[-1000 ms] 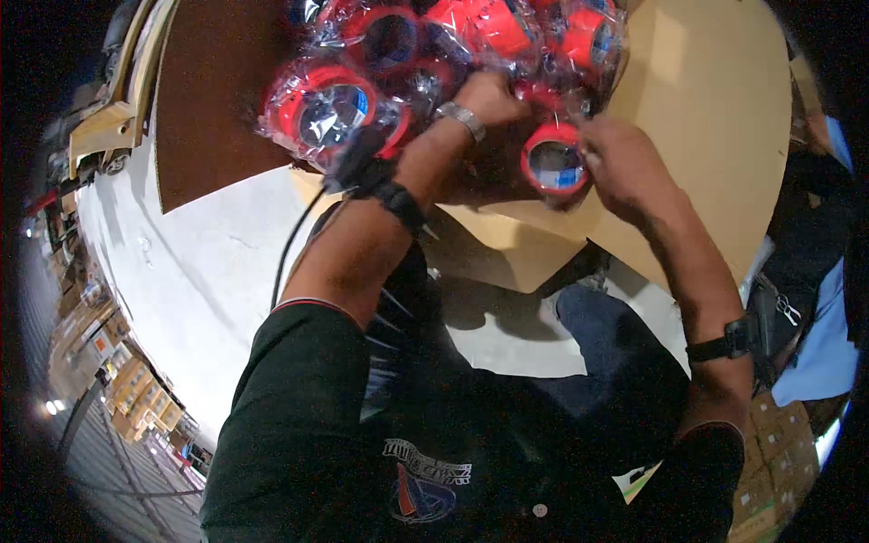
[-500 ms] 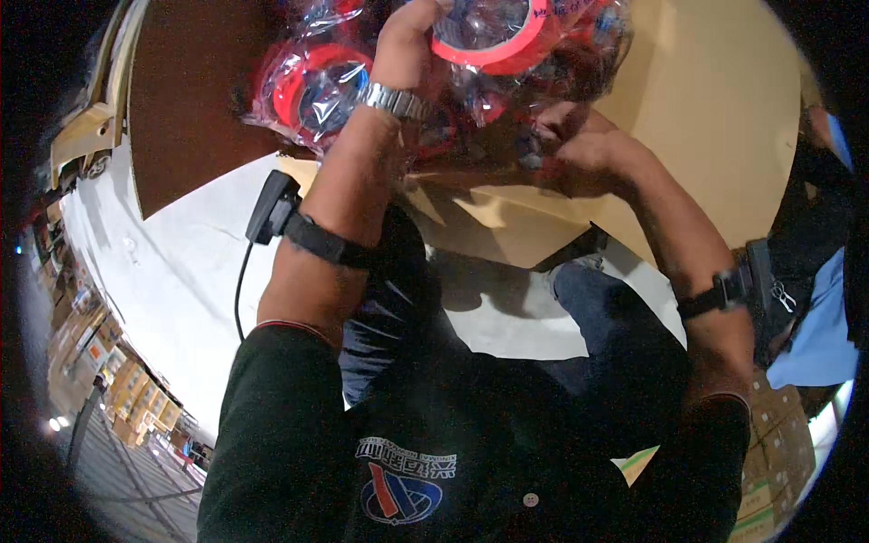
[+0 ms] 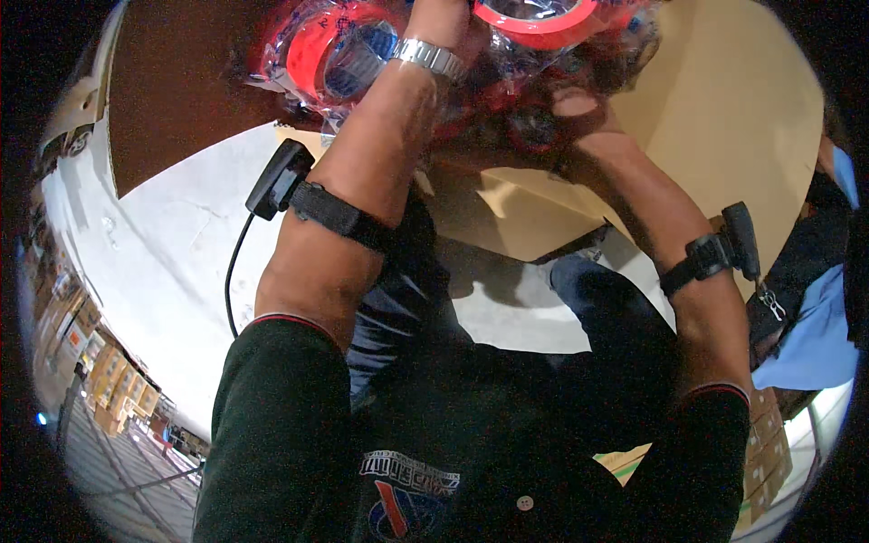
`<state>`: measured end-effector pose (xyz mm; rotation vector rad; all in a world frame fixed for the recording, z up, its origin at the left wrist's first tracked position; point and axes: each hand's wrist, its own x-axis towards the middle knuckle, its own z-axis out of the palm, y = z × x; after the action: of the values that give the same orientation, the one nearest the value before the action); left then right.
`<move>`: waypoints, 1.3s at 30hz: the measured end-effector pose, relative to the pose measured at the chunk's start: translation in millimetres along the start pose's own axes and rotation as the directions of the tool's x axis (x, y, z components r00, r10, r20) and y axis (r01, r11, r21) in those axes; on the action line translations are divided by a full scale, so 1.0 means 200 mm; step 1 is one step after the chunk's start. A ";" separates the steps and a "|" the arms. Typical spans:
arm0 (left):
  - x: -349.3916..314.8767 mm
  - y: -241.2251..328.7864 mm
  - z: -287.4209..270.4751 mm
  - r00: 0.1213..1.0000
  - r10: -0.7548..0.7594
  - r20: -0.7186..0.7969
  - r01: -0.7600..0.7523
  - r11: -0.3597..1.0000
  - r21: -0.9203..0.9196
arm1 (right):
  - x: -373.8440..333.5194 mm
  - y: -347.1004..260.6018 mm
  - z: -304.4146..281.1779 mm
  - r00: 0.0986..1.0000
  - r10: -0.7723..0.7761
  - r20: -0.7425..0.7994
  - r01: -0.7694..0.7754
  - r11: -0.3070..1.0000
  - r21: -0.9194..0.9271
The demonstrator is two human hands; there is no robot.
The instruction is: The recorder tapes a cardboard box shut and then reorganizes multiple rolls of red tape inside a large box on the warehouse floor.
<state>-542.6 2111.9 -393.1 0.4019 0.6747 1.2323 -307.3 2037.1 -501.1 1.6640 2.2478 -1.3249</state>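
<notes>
Several red rolls of tape [image 3: 312, 61] lie together in crinkled clear plastic [image 3: 362, 18] at the top of the view. My left hand [image 3: 444, 20] reaches in among them; its fingers are hidden at the upper edge, so I cannot see what they grip. Against the near right side of this wrapped bundle, my right hand [image 3: 579, 113] is curled with its thumb on top, closed on the shadowed lower part of the plastic. A larger red roll [image 3: 548, 32] shows between my two hands. The far side of the bundle is cut off.
Brown cardboard [image 3: 181, 100] spreads at the upper left and tan cardboard [image 3: 733, 118] at the right. Below is a pale floor [image 3: 172, 253]. Stacked cartons [image 3: 118, 385] stand far left. Another person in blue clothing [image 3: 810, 330] is close on the right.
The rolls and both my hands have shifted right and up in the view. The view itself has moved a little as well. My right hand stays at the bundle's near side.
</notes>
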 end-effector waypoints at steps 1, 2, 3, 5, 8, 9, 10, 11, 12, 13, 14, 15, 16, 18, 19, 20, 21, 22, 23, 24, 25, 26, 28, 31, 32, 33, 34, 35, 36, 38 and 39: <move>0.00 0.01 0.02 1.000 -0.003 0.006 0.003 1.000 0.000 | 0.00 0.05 0.05 1.000 -0.004 0.007 0.003 0.998 0.069; 0.00 0.02 0.04 1.000 0.001 -0.021 -0.002 0.999 -0.044 | 0.01 0.10 0.10 1.000 -0.017 0.018 0.015 0.990 0.143; -0.01 0.01 0.04 0.998 0.001 -0.055 -0.005 0.996 -0.086 | 0.04 0.17 0.18 0.999 -0.033 0.041 0.022 0.971 0.240; 0.03 -0.02 -0.02 0.999 0.024 -0.048 -0.029 0.995 -0.097 | 0.05 0.31 0.28 0.994 -0.051 0.100 0.000 0.895 0.446; 0.01 0.00 -0.02 0.997 0.036 -0.067 -0.042 0.994 -0.098 | 0.07 0.42 0.37 0.964 -0.076 0.254 -0.121 0.726 0.677; -0.01 0.04 0.00 0.996 0.039 -0.086 -0.045 0.997 -0.063 | 0.06 0.41 0.38 0.965 -0.076 0.251 -0.119 0.726 0.677; -0.03 0.06 0.02 0.994 0.043 -0.104 -0.046 0.999 -0.029 | 0.04 0.40 0.39 0.990 -0.057 0.126 -0.017 0.854 0.521; -0.05 0.05 0.03 0.993 0.046 -0.104 -0.049 0.999 -0.022 | 0.03 0.39 0.41 0.998 -0.064 0.000 0.061 0.943 0.327; -0.05 0.05 0.03 0.994 0.053 -0.101 -0.055 0.998 -0.019 | 0.03 0.36 0.42 0.987 -0.106 -0.124 0.119 0.987 0.109; -0.04 0.05 0.03 0.993 0.029 -0.119 -0.034 0.999 -0.040 | 0.03 0.34 0.42 0.958 -0.169 -0.233 0.145 0.982 -0.119; -0.03 0.04 0.03 0.991 0.003 -0.137 -0.012 0.998 -0.063 | 0.03 0.32 0.42 0.913 -0.252 -0.321 0.136 0.930 -0.343; -0.02 0.03 -0.02 0.996 0.006 -0.087 -0.011 0.998 -0.064 | 0.03 0.28 0.40 0.934 -0.236 -0.267 0.132 0.925 -0.356; -0.02 0.03 0.01 0.997 -0.014 -0.070 0.009 0.997 -0.074 | 0.00 0.24 0.35 0.969 -0.175 -0.172 0.115 0.943 -0.313; -0.03 0.03 -0.04 0.996 0.064 -0.057 -0.068 0.995 -0.078 | -0.07 0.09 0.24 0.998 -0.060 0.031 0.066 0.962 -0.263; -0.03 0.02 -0.05 0.994 0.102 -0.033 -0.104 0.993 -0.061 | -0.11 0.02 0.19 0.991 0.013 0.132 0.024 0.962 -0.274; -0.03 0.03 -0.02 0.997 0.081 -0.016 -0.082 0.994 -0.077 | -0.16 -0.03 0.14 0.971 0.098 0.220 -0.027 0.952 -0.305; -0.01 0.02 -0.03 0.997 0.078 0.005 -0.078 0.995 -0.064 | -0.19 -0.07 0.10 0.937 0.183 0.298 -0.067 0.931 -0.359; -0.01 0.02 -0.02 0.997 0.074 0.025 -0.073 0.996 -0.053 | -0.22 -0.11 0.06 0.898 0.255 0.359 -0.096 0.909 -0.405; -0.02 0.02 -0.02 0.998 0.064 0.012 -0.063 0.997 -0.044 | -0.25 -0.14 0.04 0.857 0.319 0.404 -0.119 0.887 -0.447; -0.02 0.02 -0.02 0.997 0.073 0.006 -0.073 0.996 -0.044 | -0.27 -0.18 0.01 0.823 0.364 0.435 -0.138 0.872 -0.469; -0.03 0.03 -0.03 0.996 0.084 0.006 -0.084 0.996 -0.018 | -0.28 -0.22 -0.01 0.800 0.387 0.458 -0.138 0.862 -0.488; -0.03 0.03 -0.03 0.995 0.094 0.007 -0.095 0.995 0.008 | -0.29 -0.25 -0.03 0.779 0.408 0.476 -0.138 0.852 -0.505; -0.03 0.02 -0.01 0.993 0.113 -0.018 -0.113 0.994 0.012 | -0.31 -0.30 -0.09 0.775 0.300 0.556 0.037 0.856 -0.515; -0.04 0.02 0.03 0.994 0.092 -0.053 -0.093 0.996 -0.007 | -0.33 -0.34 -0.14 0.753 0.152 0.640 0.212 0.865 -0.455; -0.04 0.03 0.04 0.994 0.096 -0.056 -0.097 0.995 -0.007 | -0.33 -0.35 -0.15 0.760 0.108 0.641 0.213 0.890 -0.402; -0.04 0.03 0.03 0.993 0.101 -0.066 -0.100 0.995 0.018 | -0.35 -0.37 -0.15 0.757 0.107 0.644 0.218 0.889 -0.404; -0.04 0.03 0.02 0.992 0.105 -0.076 -0.102 0.994 0.045 | -0.38 -0.41 -0.15 0.858 0.053 0.510 0.151 0.925 -0.349; -0.05 0.04 0.01 0.991 0.109 -0.081 -0.106 0.993 0.046 | -0.39 -0.44 -0.15 0.934 0.011 0.357 0.095 0.956 -0.278; -0.05 0.04 0.01 0.991 0.106 -0.081 -0.102 0.993 0.052 | -0.38 -0.45 -0.16 0.934 0.011 0.358 0.095 0.956 -0.279; -0.06 0.04 -0.01 0.991 0.105 -0.083 -0.100 0.993 0.060 | -0.33 -0.46 -0.18 0.869 0.321 0.377 -0.127 0.880 -0.457; -0.04 0.03 0.00 0.993 0.109 -0.044 -0.106 0.993 0.055 | -0.31 -0.26 -0.15 0.869 0.334 0.364 -0.143 0.875 -0.462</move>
<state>-547.6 2106.6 -388.2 0.4587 0.7349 1.3315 -309.4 2006.1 -420.6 1.2891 1.8185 -0.9405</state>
